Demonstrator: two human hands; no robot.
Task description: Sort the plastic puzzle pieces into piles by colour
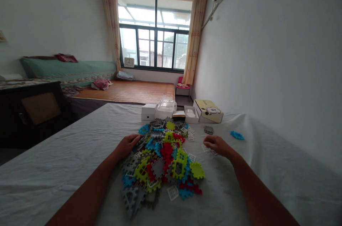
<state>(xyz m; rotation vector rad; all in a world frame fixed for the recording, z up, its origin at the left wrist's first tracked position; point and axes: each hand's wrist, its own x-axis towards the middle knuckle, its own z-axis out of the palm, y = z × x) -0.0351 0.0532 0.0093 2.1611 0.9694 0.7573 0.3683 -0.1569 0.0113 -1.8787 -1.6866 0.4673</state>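
Observation:
A heap of toothed plastic building pieces (167, 151) in grey, red, blue and lime green lies before me, mixed with white lattice pieces (173, 193). My left hand (129, 144) is at the heap's upper left edge, its bent fingers together against the grey pieces. Whatever they grip is hidden. On the right, apart from the heap, my right hand (216, 144) has its fingers curled closed just over white lattice pieces (205, 148) on the cloth. What is inside those fingers cannot be made out. A grey toothed piece (208, 130) and a blue one (237, 135) lie beyond that hand.
A pale cloth (77, 147) covers the table. Along its far side stand a white box (149, 112), a clear plastic container (165, 109), an open white box (191, 114) and a yellow-and-white carton (210, 111). Behind are a bed (139, 90) and a window; a wall rises on the right.

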